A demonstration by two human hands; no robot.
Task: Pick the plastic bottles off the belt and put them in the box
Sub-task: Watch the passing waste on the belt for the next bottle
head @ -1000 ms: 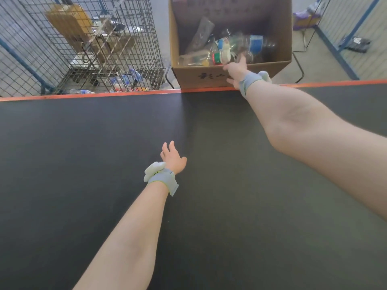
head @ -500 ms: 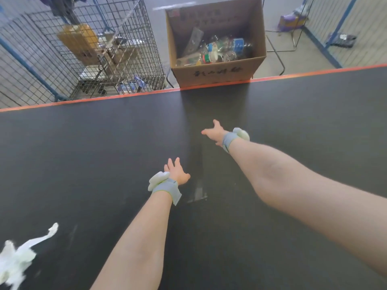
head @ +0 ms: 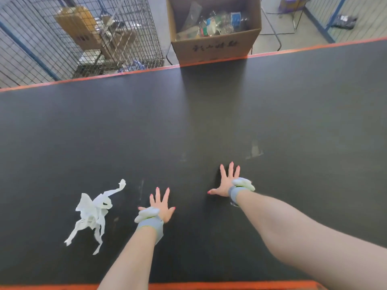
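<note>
Both hands (head: 162,208) (head: 227,182) now splayed empty over belt (head: 293,122); right withdrawn from box (head: 213,49).

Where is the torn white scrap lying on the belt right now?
In the head view, the white scrap lies on the black belt at lower left, just left of the left hand, which does not touch it.
</note>
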